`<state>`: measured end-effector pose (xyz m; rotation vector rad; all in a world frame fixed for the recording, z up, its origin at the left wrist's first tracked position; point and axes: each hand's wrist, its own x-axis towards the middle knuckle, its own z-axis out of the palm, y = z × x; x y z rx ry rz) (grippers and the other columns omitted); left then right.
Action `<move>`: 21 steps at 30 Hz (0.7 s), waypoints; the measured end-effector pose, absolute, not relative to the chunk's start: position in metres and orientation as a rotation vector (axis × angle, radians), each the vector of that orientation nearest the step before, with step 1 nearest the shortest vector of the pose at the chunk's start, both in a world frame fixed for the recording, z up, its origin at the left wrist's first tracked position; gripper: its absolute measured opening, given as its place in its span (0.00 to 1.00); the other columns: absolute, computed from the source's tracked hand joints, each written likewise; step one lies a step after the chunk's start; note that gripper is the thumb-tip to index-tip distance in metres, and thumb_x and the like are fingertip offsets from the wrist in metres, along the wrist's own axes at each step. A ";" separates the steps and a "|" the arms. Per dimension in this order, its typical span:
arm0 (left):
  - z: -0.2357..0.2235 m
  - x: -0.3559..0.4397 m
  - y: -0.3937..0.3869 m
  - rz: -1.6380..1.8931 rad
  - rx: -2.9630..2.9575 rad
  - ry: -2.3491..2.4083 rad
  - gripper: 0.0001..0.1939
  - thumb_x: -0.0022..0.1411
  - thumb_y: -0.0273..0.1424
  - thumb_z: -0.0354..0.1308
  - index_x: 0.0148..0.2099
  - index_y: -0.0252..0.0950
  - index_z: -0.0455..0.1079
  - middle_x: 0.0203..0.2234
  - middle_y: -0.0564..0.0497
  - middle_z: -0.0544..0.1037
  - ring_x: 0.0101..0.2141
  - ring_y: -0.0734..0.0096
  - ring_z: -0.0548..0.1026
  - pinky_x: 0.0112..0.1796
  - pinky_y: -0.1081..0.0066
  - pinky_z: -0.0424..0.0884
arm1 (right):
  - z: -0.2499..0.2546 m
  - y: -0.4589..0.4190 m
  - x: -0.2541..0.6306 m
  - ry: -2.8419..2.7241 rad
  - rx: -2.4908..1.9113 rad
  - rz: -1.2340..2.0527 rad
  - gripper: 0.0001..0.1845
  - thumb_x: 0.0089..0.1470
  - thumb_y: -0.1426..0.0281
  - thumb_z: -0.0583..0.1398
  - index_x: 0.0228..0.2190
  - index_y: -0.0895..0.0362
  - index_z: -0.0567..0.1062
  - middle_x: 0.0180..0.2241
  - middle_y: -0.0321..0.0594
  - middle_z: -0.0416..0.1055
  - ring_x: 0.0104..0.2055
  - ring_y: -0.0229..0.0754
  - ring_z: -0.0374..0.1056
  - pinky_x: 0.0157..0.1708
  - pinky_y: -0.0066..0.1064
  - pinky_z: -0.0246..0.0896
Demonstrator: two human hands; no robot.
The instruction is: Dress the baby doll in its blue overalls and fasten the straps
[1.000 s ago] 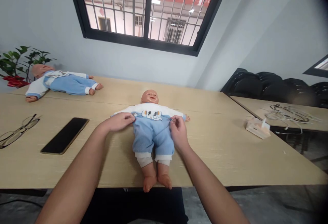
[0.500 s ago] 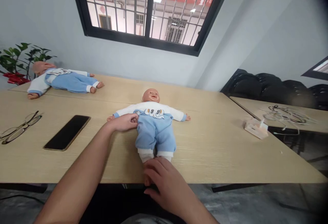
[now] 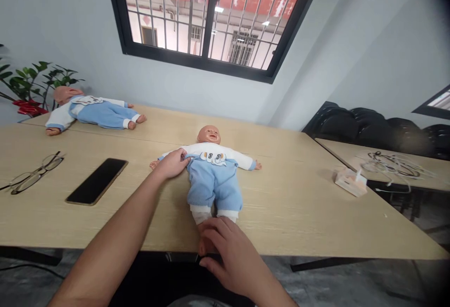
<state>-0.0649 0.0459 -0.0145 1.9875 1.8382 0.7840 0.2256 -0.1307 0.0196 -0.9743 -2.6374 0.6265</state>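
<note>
A baby doll (image 3: 215, 183) in a white top and light blue overalls lies on its back, its head away from me and its arms spread. My left hand (image 3: 175, 163) pinches the blue edge of its overalls at the left side of the chest. Over the doll's feet at the near edge lies my right hand (image 3: 230, 250), its fingers loosely bent and its thumb held apart. One foot shows beside those fingers; the other is hidden beneath the hand.
The wooden table (image 3: 298, 213) also carries a phone (image 3: 97, 181), eyeglasses (image 3: 33, 174) and a second doll (image 3: 101, 112) at the back left. A small pale box (image 3: 350, 181) sits near the right edge. Tangled cables (image 3: 393, 164) cover part of another table.
My left hand has slid a little up the side of the overalls, toward the doll's chest. The right hand stays over the feet. The head view has shifted slightly.
</note>
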 end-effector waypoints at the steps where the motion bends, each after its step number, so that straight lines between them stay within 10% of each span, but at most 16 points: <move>1: -0.014 -0.066 0.046 0.814 1.968 1.848 0.13 0.65 0.44 0.54 0.38 0.40 0.65 0.30 0.51 0.76 0.32 0.63 0.72 0.32 0.69 0.60 | 0.026 -0.126 0.226 -2.638 -0.958 0.658 0.16 0.57 0.63 0.68 0.46 0.52 0.74 0.55 0.40 0.71 0.55 0.49 0.66 0.54 0.41 0.64; 11: -0.015 -0.074 0.047 0.725 2.060 1.774 0.11 0.64 0.42 0.56 0.37 0.40 0.67 0.28 0.52 0.76 0.29 0.65 0.72 0.30 0.70 0.58 | 0.063 0.042 0.158 -2.575 -0.857 0.270 0.12 0.68 0.70 0.53 0.41 0.57 0.76 0.43 0.45 0.77 0.46 0.46 0.70 0.48 0.37 0.62; 21: -0.012 -0.080 0.048 0.672 2.108 1.675 0.10 0.63 0.41 0.57 0.37 0.40 0.71 0.32 0.50 0.79 0.31 0.63 0.74 0.31 0.69 0.61 | 0.034 0.167 0.046 -3.184 -0.560 0.185 0.15 0.52 0.73 0.66 0.43 0.51 0.81 0.45 0.40 0.80 0.49 0.49 0.74 0.46 0.33 0.65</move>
